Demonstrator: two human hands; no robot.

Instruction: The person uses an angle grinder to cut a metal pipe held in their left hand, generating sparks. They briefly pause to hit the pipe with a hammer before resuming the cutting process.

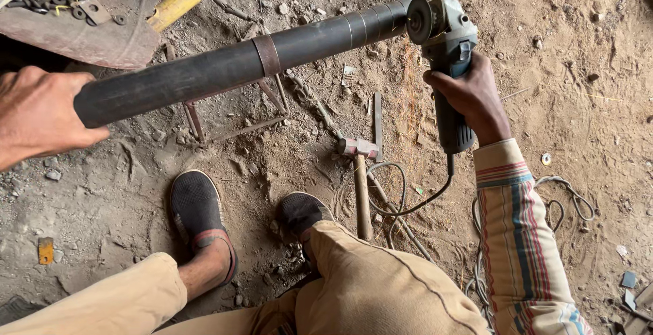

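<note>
My left hand (37, 114) has a closed grip on the near end of the dark steel pipe (231, 66), which lies slantwise above the dirt floor (578, 70); my right hand (469, 97) is wrapped fully around the angle grinder (445, 56), its disc touching the pipe's far end. Below the pipe lie a hammer (360, 172), the grinder's cable (408, 206) and scrap metal strips (231, 114), with my shoes (197, 209) just beside them.

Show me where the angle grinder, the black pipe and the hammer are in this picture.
angle grinder (445, 42): head view, on its grey body near the disc.
black pipe (204, 73): head view, middle of its length.
hammer (358, 148): head view, on its metal head.
</note>
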